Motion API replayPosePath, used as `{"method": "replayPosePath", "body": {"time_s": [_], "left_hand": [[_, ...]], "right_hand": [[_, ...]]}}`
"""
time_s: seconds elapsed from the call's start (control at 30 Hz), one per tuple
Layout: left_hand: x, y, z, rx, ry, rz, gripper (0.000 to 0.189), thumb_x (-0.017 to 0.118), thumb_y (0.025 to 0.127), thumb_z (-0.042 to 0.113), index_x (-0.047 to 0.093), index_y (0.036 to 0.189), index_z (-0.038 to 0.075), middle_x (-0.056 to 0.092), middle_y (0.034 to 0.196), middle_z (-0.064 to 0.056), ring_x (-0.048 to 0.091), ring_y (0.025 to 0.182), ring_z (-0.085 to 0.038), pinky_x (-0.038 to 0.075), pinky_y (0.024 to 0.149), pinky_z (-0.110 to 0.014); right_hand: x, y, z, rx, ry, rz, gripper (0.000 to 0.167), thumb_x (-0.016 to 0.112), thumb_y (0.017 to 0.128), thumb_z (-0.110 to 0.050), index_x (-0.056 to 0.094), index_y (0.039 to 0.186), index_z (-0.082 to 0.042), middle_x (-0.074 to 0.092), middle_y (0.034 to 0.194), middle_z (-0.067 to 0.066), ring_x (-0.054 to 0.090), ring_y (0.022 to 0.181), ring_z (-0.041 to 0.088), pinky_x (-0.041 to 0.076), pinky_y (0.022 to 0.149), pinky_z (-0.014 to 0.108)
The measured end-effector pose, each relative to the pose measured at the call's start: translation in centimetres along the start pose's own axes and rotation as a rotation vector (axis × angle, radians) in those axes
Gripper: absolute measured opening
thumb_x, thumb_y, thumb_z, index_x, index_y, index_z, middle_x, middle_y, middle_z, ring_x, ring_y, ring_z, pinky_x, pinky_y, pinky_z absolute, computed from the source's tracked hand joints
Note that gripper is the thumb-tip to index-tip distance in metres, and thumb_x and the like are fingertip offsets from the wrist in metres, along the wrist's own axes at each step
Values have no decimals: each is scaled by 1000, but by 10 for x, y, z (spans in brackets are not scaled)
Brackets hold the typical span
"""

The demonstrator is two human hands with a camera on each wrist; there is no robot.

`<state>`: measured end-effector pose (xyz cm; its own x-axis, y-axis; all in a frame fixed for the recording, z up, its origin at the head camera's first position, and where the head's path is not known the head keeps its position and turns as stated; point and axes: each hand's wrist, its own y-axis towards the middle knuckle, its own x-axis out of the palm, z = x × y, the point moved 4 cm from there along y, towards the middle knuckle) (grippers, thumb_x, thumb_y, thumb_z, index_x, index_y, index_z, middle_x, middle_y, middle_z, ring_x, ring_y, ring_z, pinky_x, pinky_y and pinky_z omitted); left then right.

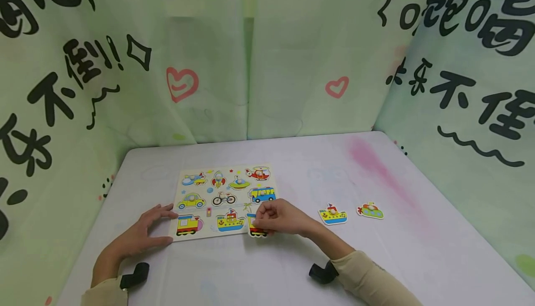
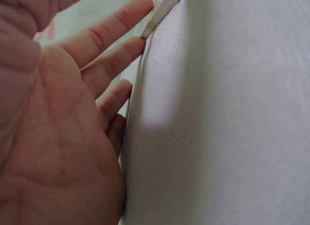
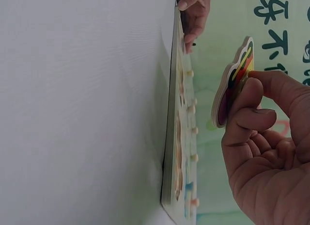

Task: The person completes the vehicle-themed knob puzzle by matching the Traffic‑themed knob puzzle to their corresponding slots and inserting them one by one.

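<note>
A pale wooden knob-puzzle board with vehicle pictures lies left of the table's middle. My left hand is at its left edge, fingers spread and fingertips right at the side, as the left wrist view also shows. My right hand pinches a train puzzle piece between thumb and fingers over the board's lower right corner. In the right wrist view this piece is held tilted, apart from the board. A train picture and a ship occupy the board's bottom row.
To the right on the white table lie a loose ship piece and a submarine piece. Printed curtains hang behind and beside the table. Small knobs stick up from the board.
</note>
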<state>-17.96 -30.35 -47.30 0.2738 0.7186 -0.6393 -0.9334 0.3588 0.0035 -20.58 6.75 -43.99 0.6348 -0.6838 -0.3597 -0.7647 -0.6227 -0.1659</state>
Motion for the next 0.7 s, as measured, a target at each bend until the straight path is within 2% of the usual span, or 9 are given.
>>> {"method": "replayPosePath", "body": {"time_s": [0.33,0.7], "left_hand": [[0,0,0,-20,-4,-4,52,86,81,23,63,126,11,38,159,-26,11,148,-58,9,109,-82],[-1,0,-1,7,0,1,52,86,80,22,63,126,10,39,157,-28,13,146,-59,11,108,-83]], "right_hand": [[12,16,-9,-18,17,-11,15,74,95,-22,68,94,-9,64,69,-2,58,62,10,52,60,22],[27,34,-16,-28,-22,-5,15,76,94,-26,68,92,-13,65,67,-1,59,59,11,53,59,23]]}}
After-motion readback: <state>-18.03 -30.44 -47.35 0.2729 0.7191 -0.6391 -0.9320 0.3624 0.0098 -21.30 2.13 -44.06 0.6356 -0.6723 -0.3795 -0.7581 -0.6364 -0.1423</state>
